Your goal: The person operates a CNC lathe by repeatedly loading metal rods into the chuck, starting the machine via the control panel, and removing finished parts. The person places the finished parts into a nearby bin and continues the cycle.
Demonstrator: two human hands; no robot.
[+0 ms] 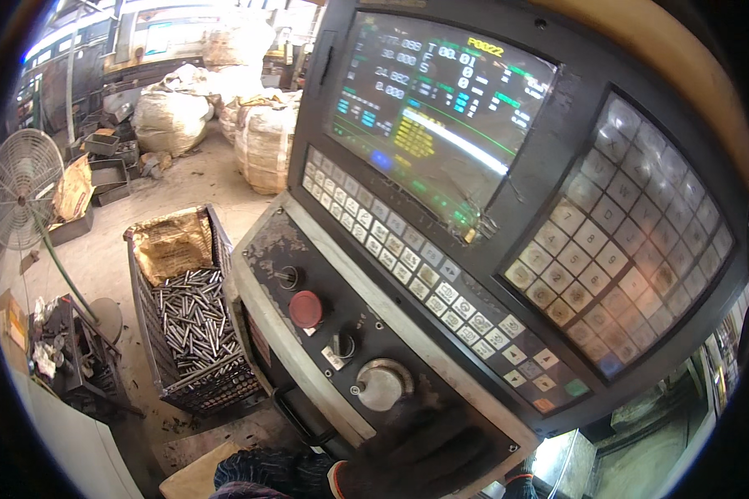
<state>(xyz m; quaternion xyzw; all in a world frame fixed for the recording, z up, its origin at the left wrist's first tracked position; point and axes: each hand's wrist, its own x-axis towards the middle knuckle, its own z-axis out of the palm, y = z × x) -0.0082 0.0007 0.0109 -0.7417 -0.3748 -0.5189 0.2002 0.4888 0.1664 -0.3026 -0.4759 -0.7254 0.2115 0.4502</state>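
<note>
My left hand (pixel 420 453), in a dark glove with a light and orange cuff, reaches in from the lower edge. Its fingers look stretched out over the lower control panel (pixel 262 249), just below the silver handwheel (pixel 383 384); their tips are dark and hard to make out. Nothing shows in its grasp. At the bottom edge, right of the panel, a dark piece with an orange band looks like the cuff of my right hand (pixel 521 484); its fingers are hidden. Above the handwheel sit a red push button (pixel 305 309) and a black rotary knob (pixel 342 344).
A lit screen (pixel 441 108) and a worn keypad (pixel 624 241) fill the machine's upper panel. Left of it stands a black crate (pixel 150 333) of short metal rods (pixel 193 320). Farther off are a fan (pixel 27 187), metal bins (pixel 108 176) and white bulk sacks (pixel 171 121).
</note>
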